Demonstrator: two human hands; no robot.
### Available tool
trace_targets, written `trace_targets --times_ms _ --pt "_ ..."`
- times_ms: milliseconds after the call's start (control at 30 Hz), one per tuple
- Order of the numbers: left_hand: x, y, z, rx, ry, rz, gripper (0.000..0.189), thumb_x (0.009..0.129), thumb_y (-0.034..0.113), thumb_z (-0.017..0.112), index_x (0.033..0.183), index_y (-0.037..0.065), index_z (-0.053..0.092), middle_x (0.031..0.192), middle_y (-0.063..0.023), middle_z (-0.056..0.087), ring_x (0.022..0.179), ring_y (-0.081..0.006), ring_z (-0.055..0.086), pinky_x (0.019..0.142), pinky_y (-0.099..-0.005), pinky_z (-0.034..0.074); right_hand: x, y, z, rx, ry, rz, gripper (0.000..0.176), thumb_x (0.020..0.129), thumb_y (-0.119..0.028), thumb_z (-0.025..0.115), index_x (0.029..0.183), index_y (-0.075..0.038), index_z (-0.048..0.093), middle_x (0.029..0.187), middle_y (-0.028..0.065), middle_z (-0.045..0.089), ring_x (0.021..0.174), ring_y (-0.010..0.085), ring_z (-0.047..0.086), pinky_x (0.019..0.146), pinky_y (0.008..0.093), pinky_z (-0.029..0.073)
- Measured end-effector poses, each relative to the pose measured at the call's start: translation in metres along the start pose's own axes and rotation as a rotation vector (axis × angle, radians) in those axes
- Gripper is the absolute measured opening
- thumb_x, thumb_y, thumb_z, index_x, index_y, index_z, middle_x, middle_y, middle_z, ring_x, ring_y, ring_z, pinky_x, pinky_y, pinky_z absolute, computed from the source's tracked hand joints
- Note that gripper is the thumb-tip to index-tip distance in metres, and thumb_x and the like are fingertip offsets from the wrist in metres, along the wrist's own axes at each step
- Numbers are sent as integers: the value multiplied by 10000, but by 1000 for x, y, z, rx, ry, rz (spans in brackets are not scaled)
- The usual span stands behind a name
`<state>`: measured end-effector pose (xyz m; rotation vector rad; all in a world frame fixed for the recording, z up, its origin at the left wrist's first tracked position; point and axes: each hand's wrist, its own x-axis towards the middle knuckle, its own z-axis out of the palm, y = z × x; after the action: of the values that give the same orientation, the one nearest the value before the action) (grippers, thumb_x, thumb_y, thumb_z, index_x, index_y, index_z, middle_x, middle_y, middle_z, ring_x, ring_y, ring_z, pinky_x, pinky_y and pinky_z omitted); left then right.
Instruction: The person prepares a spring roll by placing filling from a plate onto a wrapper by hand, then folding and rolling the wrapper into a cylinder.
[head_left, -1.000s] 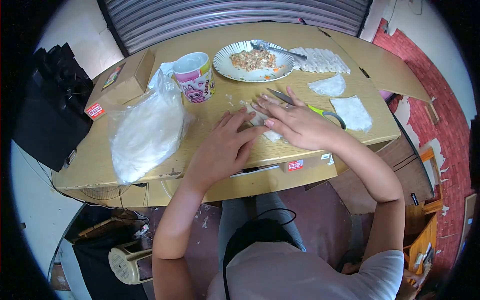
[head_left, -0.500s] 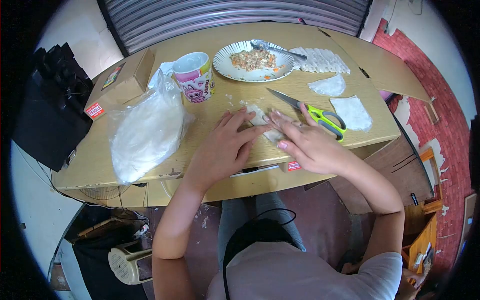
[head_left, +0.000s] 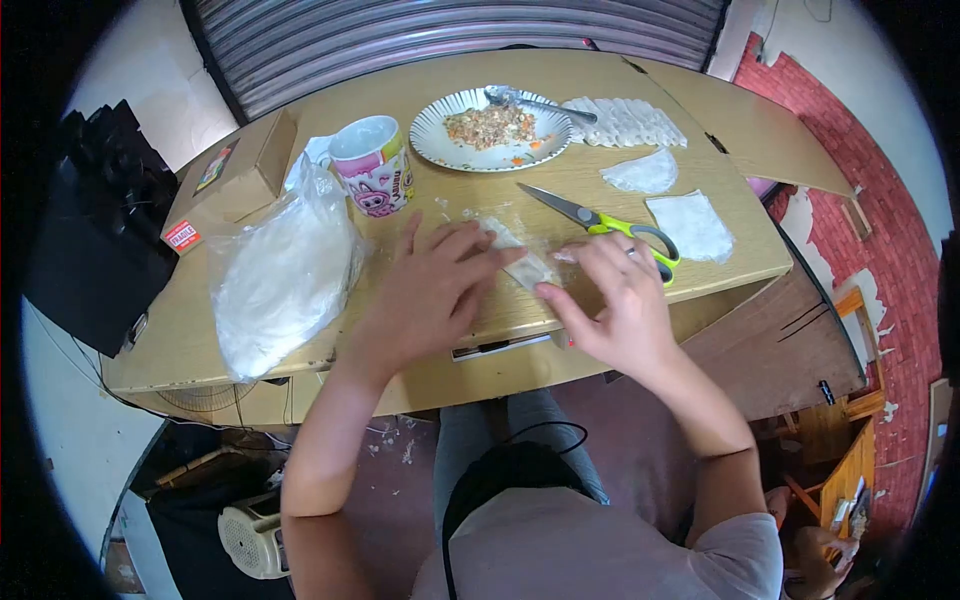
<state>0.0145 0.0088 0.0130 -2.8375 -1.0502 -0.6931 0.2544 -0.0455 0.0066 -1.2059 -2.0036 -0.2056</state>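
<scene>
A pale rolled wrapper, like a spring roll (head_left: 522, 264), lies slantwise on the table between my hands. My left hand (head_left: 425, 290) is open, its fingers spread, with the fingertips at the roll's upper left side. My right hand (head_left: 630, 305) has its thumb at the roll's near end and its bent fingers apart on the right. Just beyond that hand are green-handled scissors (head_left: 585, 214), their handles partly behind its fingers. Farther right lie a half-round wrapper piece (head_left: 642, 172) and a squarish wrapper (head_left: 692, 227).
A paper plate (head_left: 427, 150) carries chopped filling and a spoon (head_left: 548, 104). Beside it several white rolls (head_left: 630, 122) lie in a row. At left stand a mug (head_left: 375, 170), a plastic bag with white contents (head_left: 285, 265) and a cardboard box (head_left: 235, 185). Another person's hand (head_left: 832, 550) shows lower right.
My right hand has lifted off the flat-pressed pose and drawn back to the roll's near end, fingers bent. My left hand has shifted slightly left, uncovering more of the roll.
</scene>
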Motion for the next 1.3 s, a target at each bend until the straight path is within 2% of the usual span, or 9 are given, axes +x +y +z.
trace_targets --times_ms 33,200,367,567,800,867,967,1100,1300 --pt "6 -3 -6 -26 -11 -12 423 962 123 633 1368 231 681 1320 -98 658 1324 -322 576 1203 -587 321 2 0 10 9 65 -6 277 862 -270 809 962 -36 700 924 91 687 895 309 658 805 429 448" --pt "31 -47 -8 -105 -65 79 368 897 93 715 1254 181 731 1216 -61 712 1252 -272 611 1156 -506 372 1 -14 31 -23 74 76 217 854 -240 797 953 -64 717 900 73 672 854 283 638 794 424 426" --pt "48 -66 -3 -285 -103 200 222 850 57 767 1067 102 780 1095 -66 749 1106 -274 671 1009 -417 484 1 -21 35 -80 144 99 106 873 -168 756 942 -91 730 863 55 667 846 260 615 800 416 384" --pt "64 -74 0 -435 -163 253 212 874 -5 735 1068 61 790 1064 -88 756 1019 -283 698 907 -396 545 1 -16 37 -87 163 114 101 871 -138 743 966 -109 731 854 52 664 849 267 594 793 431 374" --pt "72 -74 4 -581 -204 213 247 891 -30 720 1111 55 790 1090 -85 706 1051 -223 679 920 -347 551 5 -13 34 -108 143 123 106 865 -94 752 970 -101 740 864 49 681 822 265 605 769 415 364" --pt "74 -76 6 -666 -207 170 183 936 41 719 1102 59 794 1065 -79 676 1022 -214 670 924 -342 550 5 -13 32 -112 110 125 122 860 -90 745 981 -106 744 863 49 669 828 267 604 764 417 360" --pt "80 -72 3 -739 -218 54 199 908 32 759 1099 67 801 1107 -65 678 1040 -177 657 913 -340 556 5 -11 34 -101 97 144 157 844 -101 714 1000 -110 724 872 60 651 864 286 597 785 447 374" --pt "84 -85 10 -732 -278 102 193 896 60 782 1087 75 809 1146 -62 666 1025 -183 651 905 -336 550 4 -8 35 -119 100 140 151 845 -103 711 996 -108 723 876 68 652 874 290 601 783 449 373" --pt "74 -77 13 -470 -59 256 203 886 66 788 1088 70 803 1144 -46 677 1084 -197 631 940 -344 513 5 -7 35 -128 96 150 131 839 -104 709 969 -97 723 890 78 658 896 298 609 805 453 384"
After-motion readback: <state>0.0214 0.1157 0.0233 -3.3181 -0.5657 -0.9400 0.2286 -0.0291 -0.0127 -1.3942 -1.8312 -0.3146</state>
